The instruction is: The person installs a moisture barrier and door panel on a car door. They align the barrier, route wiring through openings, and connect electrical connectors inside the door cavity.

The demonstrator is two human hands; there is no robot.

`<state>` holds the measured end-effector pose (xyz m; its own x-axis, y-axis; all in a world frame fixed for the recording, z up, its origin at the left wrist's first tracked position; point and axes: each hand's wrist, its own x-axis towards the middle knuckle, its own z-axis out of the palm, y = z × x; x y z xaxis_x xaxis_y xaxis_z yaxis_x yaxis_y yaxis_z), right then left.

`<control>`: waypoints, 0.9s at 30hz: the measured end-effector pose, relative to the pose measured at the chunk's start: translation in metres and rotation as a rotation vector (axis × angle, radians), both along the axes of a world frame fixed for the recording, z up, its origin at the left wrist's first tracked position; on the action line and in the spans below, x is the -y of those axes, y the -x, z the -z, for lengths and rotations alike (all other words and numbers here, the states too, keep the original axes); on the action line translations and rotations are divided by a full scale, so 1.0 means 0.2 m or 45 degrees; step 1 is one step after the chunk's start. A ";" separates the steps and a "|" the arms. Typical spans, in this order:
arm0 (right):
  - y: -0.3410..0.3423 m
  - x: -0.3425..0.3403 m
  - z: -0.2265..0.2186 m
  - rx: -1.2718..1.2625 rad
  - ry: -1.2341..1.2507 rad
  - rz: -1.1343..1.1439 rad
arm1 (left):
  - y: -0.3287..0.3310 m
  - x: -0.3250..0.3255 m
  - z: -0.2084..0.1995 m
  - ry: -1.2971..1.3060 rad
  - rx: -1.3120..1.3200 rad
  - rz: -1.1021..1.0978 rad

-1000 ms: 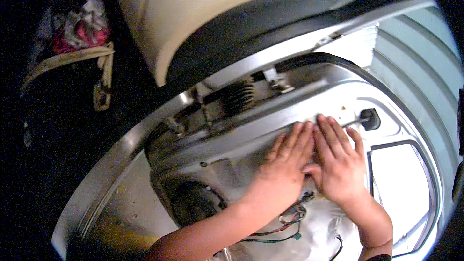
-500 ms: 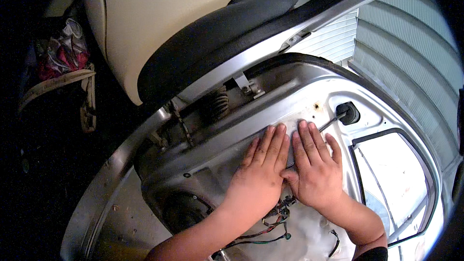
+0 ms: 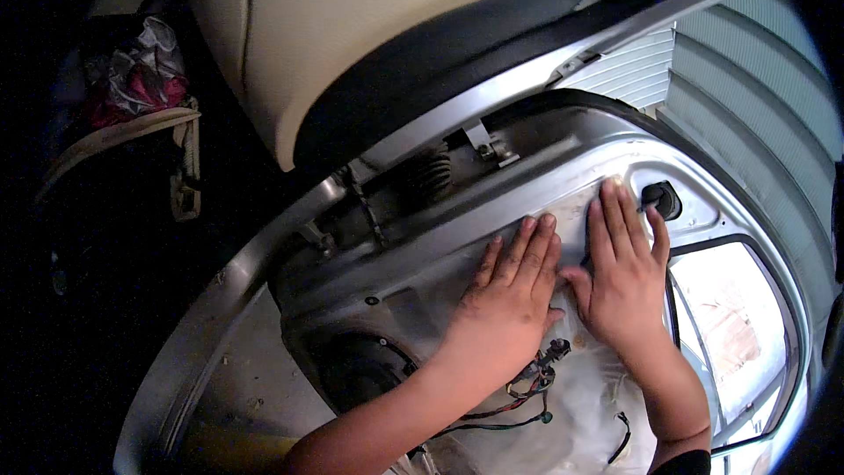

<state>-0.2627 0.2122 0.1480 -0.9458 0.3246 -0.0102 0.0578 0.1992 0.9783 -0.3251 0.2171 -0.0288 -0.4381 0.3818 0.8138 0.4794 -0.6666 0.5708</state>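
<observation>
Both hands have slid slightly toward 1 o'clock across the panel since the earlier frames, the right fingertips now reaching closer to the dark round hole. Flat and open, the left hand (image 3: pixel 510 299) presses palm-down on the silver car door panel (image 3: pixel 413 290), fingers together and pointing toward 1 o'clock, its grip closed on nothing. Just beside it at 3 o'clock, the right hand (image 3: pixel 620 277) lies equally flat and open, its thumb touching the left hand's edge, fingers stretched toward 12 o'clock. Under both palms sits a clear plastic sheet (image 3: pixel 580 396), which seems to cover the lower panel, though its upper edge is hard to trace. At 1 o'clock from the right fingertips is the dark round hole (image 3: pixel 661 200) in the metal. Below the left wrist, at 6 o'clock, a bundle of coloured wires (image 3: pixel 519 391) hangs against the sheet. A round speaker opening (image 3: pixel 360 369) lies at 8 o'clock from the left hand. Far off at 11 o'clock, a cream and black car seat (image 3: pixel 352 26) fills the top.
</observation>
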 end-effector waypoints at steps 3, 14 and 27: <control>-0.07 0.06 0.05 0.021 0.015 -0.013 | 0.01 0.01 0.03 0.026 0.026 0.050; -0.01 0.02 0.18 0.075 0.197 0.060 | -0.12 0.07 0.12 0.265 0.221 0.092; 0.03 0.03 0.26 0.151 0.333 0.106 | -0.21 0.09 0.24 0.354 0.388 0.032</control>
<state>-0.2689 0.2066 0.0967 -0.9033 0.3727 -0.2124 -0.0269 0.4449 0.8952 -0.2827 0.1982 -0.0766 -0.6309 0.5826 0.5124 0.2458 -0.4763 0.8442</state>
